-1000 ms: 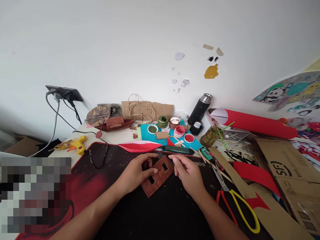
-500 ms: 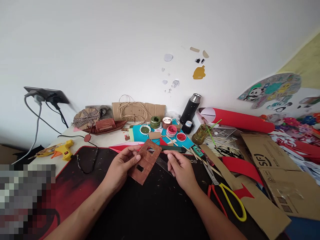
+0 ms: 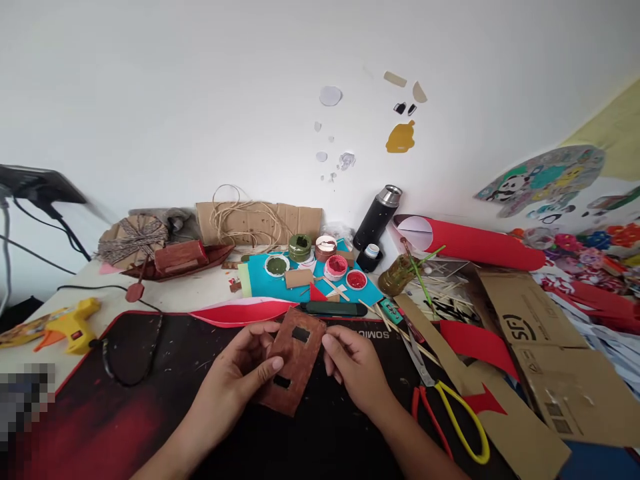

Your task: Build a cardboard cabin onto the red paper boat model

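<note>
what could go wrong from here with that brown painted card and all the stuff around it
The thin brown painted card with two cut-out windows could crease or tear at the narrow strips beside its openings if the left hand pinches hard. The open jar of red paint and the shallow dish of red paint stand uncovered beyond the hands, so a careless reach might tip or smear them. The scissors with red and yellow handles lie near the right forearm, which could catch them.

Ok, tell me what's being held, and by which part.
The card, by its left edge, in the left hand. The right hand is at its upper right corner; its grip is unclear.
</note>
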Demonstrator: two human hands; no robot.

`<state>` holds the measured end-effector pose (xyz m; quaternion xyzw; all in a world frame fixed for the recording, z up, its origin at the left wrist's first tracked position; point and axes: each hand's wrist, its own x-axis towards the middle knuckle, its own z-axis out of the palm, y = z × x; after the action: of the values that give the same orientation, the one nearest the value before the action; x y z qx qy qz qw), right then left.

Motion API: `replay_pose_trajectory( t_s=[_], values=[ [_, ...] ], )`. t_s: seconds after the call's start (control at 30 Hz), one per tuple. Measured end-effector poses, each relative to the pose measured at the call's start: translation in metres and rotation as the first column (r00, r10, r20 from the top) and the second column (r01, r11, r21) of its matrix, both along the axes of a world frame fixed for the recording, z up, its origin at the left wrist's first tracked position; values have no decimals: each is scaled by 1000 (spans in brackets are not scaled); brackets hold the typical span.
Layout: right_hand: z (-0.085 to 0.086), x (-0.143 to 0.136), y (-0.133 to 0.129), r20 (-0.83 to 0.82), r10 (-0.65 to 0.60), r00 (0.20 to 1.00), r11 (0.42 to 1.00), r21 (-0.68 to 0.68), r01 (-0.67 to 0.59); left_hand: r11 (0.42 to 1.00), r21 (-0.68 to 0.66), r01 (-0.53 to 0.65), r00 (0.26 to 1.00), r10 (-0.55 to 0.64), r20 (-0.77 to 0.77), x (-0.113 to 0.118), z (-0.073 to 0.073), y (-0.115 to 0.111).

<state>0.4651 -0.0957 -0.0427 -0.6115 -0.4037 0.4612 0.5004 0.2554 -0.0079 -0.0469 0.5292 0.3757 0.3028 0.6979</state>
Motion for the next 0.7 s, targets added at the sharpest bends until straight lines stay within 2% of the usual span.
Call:
replay_pose_trajectory(
  t_s=[0.13, 0.27, 0.37, 0.6, 0.7],
  values=[
    [4, -2, -1, 3, -18, 1000, 999, 49, 18, 998, 65, 17, 1000, -19, 23, 4, 0, 1],
    [4, -4, -2, 52, 16, 999, 995, 93, -21, 995, 97, 21, 997, -27, 65, 11, -1, 3],
    [3, -4, -1, 100, 16, 995, 993, 118, -27, 995, 94, 44, 993, -53, 105, 13, -4, 3],
    [3, 1, 0, 55, -22, 998, 982, 186, 12, 998, 47, 45, 982, -53, 183, 9, -4, 4],
    [2, 6, 1, 50, -49, 998, 980, 197, 38, 997, 16, 82, 978, -83, 192, 10, -3, 6]
  ],
)
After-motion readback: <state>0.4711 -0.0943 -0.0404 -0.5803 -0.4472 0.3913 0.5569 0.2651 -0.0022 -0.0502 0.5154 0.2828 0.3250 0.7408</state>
